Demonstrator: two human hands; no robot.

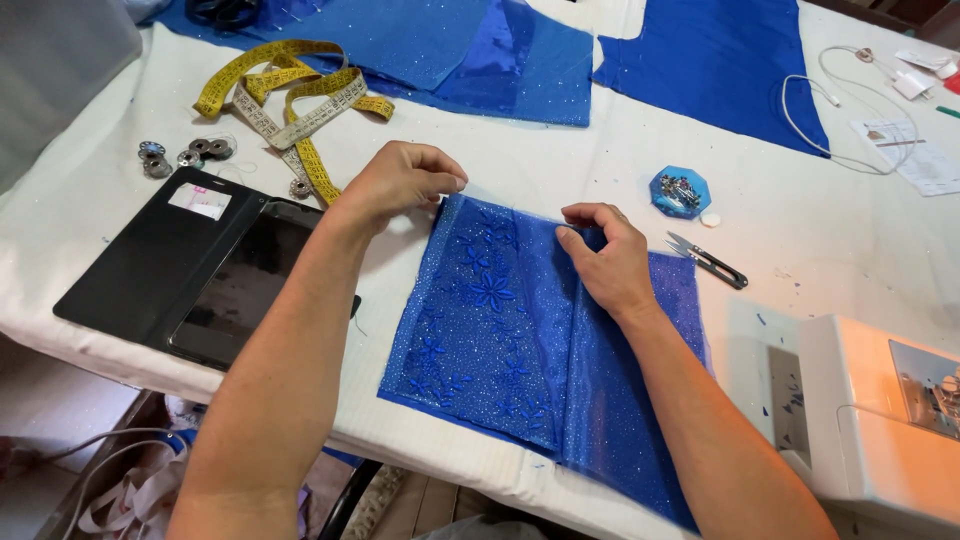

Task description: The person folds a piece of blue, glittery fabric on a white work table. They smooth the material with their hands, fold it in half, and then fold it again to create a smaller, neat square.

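The left hand (400,183) is pinching the top corner of a glittery blue embroidered fabric panel (480,330); the right hand (608,258) is pressing flat, fingers together, on its sheer fold.

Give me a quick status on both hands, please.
Left hand pinching blue glitter fabric top corner. Right hand pressing its fold. Thread snips lie beside.
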